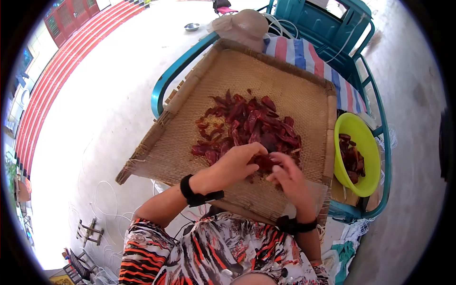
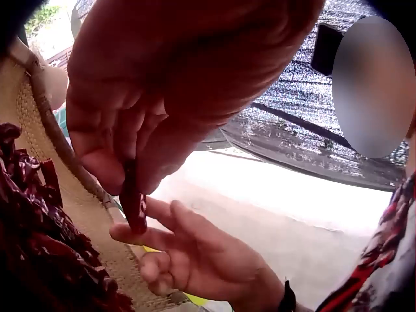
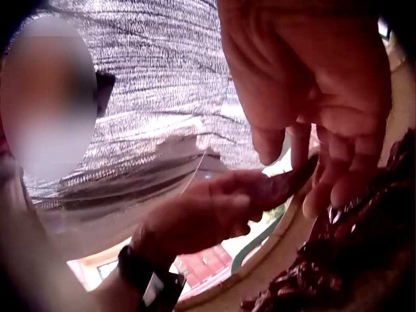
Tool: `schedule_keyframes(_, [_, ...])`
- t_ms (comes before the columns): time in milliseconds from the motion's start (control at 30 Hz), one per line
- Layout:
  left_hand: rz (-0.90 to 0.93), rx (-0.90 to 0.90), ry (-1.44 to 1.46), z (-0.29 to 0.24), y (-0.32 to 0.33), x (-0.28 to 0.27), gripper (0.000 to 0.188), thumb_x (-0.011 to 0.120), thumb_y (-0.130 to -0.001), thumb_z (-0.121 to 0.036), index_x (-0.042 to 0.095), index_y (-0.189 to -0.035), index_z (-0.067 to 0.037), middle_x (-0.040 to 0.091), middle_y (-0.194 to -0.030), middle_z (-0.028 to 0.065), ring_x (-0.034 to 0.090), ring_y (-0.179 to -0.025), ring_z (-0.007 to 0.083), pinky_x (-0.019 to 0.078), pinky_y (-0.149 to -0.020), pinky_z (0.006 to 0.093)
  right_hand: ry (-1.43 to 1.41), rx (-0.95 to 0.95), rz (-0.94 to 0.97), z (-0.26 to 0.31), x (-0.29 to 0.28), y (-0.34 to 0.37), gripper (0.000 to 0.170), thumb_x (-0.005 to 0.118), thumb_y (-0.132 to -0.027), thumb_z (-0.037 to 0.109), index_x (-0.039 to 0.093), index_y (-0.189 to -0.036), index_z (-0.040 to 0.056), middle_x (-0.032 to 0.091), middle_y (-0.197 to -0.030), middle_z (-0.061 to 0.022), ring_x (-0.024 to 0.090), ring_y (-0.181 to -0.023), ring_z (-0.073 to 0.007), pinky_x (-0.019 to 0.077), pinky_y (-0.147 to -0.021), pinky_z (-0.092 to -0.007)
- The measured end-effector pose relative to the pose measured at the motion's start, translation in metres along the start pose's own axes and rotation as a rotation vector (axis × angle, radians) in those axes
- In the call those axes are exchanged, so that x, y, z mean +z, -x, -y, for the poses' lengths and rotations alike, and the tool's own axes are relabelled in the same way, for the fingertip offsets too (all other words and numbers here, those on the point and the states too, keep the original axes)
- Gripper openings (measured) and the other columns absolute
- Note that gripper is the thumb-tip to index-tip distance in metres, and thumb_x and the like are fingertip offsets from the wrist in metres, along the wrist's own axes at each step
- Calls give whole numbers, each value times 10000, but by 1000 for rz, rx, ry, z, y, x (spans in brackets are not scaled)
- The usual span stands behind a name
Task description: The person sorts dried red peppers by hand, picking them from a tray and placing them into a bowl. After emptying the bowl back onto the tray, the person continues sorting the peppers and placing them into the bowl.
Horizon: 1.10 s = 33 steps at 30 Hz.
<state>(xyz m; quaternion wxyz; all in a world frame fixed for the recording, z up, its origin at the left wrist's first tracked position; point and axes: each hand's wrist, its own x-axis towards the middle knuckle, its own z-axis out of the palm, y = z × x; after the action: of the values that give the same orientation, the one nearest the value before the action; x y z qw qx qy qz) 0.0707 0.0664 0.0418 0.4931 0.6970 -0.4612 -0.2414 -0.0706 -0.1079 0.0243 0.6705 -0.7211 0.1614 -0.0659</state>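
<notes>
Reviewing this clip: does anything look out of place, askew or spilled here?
Mildly askew: the woven tray sits at an angle on the blue cart, its near-left corner jutting past the rail. I see no obvious spill; the visible red peppers lie on the tray, in the green basin or at the hands.

Pepper point(image 2: 134, 211) partly hidden by left hand point(image 2: 175, 84), shirt point(image 1: 213, 251) cut off below

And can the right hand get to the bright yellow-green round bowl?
Probably yes. The right hand is over the tan woven tray, and the bowl sits just past its right side. Only the tray's raised brown rim seems to be between them.
</notes>
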Motion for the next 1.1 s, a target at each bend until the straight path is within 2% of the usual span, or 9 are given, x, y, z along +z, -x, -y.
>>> schedule_keyframes(100, [81,-107,119,-6,-6,11,375,643,-844,-13,560,-1210,-7,658,-1057,144,653,-986,222,525,-810,360,45,49,18,-10,-6,2,195,569,-971,153,635,-1121,46,588,-872,-17,594,-724,-83,469,-641,-223])
schedule_keyframes(200, [88,-160,43,-8,-6,8,380,663,-833,-40,572,-1201,-9,661,-1027,138,656,-953,220,528,-782,353,35,127,-102,-16,-43,9,203,573,-972,171,621,-1122,44,591,-824,0,585,-697,-78,462,-626,-227])
schedule_keyframes(267, [32,-150,-127,6,-14,-6,394,681,-822,-68,580,-1199,-15,661,-1007,137,657,-926,232,526,-771,347,-123,40,-381,-19,-78,12,213,589,-975,222,614,-1103,54,613,-846,-10,601,-708,-89,486,-636,-245])
schedule_keyframes(333, [-42,-106,-384,29,-25,-27,436,708,-801,-121,585,-1208,-24,661,-994,137,651,-910,270,522,-784,367,-510,-104,-534,-30,-127,15,244,592,-979,277,610,-1099,66,654,-908,-24,624,-741,-117,519,-661,-271])
schedule_keyframes(433, [-104,-301,-627,61,-44,-57,507,742,-760,-201,588,-1219,-51,626,-1120,174,600,-1050,344,491,-891,416,-1157,34,-731,-16,-161,20,234,581,-987,282,619,-1101,81,678,-968,-26,634,-763,-132,540,-682,-290])
schedule_keyframes(533, [-131,-392,-696,92,-61,-75,622,770,-719,-268,564,-1278,-89,561,-1236,216,534,-1149,416,460,-961,463,-1106,15,-500,-41,-156,32,235,570,-991,271,614,-1120,80,686,-995,-30,633,-761,-131,536,-682,-282])
schedule_keyframes(800, [21,-539,-829,131,-119,-88,973,825,-629,-319,380,-1477,-147,374,-1460,218,323,-1334,488,374,-1072,542,-680,183,-378,-45,-90,41,196,546,-979,166,585,-1153,83,650,-959,-30,612,-732,-120,526,-670,-285])
schedule_keyframes(900, [147,-615,-751,144,-133,-97,1004,819,-630,-302,341,-1496,-130,358,-1466,229,291,-1346,510,361,-1080,552,-589,207,-415,-44,-89,42,195,549,-972,172,582,-1149,96,644,-947,-17,609,-724,-118,522,-663,-284])
schedule_keyframes(1100, [324,-477,-752,125,-124,-81,743,784,-651,-234,492,-1299,-15,488,-1326,268,469,-1234,461,453,-977,483,-607,222,-438,-56,-83,42,195,549,-977,167,577,-1155,93,646,-965,-15,616,-741,-118,519,-690,-272])
